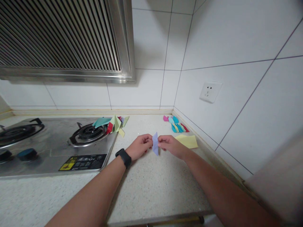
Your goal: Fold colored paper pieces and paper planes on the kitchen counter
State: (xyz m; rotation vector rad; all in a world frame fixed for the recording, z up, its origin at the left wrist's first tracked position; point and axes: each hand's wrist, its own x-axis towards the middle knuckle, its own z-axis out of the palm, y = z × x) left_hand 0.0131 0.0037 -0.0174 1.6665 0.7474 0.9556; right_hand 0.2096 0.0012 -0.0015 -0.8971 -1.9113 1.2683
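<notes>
A small piece of folded lavender paper (155,144) stands upright between my hands, above the speckled countertop (151,186). My left hand (140,146) pinches its left edge between thumb and fingers. From the other side my right hand (172,145) grips the right edge, fingers closed. The paper's ends taper to points above and below my fingertips. Partly behind my right hand lies pale yellow paper (188,141). A black watch (123,158) is on my left wrist.
To the left is a gas stove (59,151), with folded coloured papers (115,123) heaped over its right burner and onto the counter. Small blue, pink and red folded pieces (177,126) lie by the right wall. A range hood (71,37) hangs above; a socket (210,92) is on the wall.
</notes>
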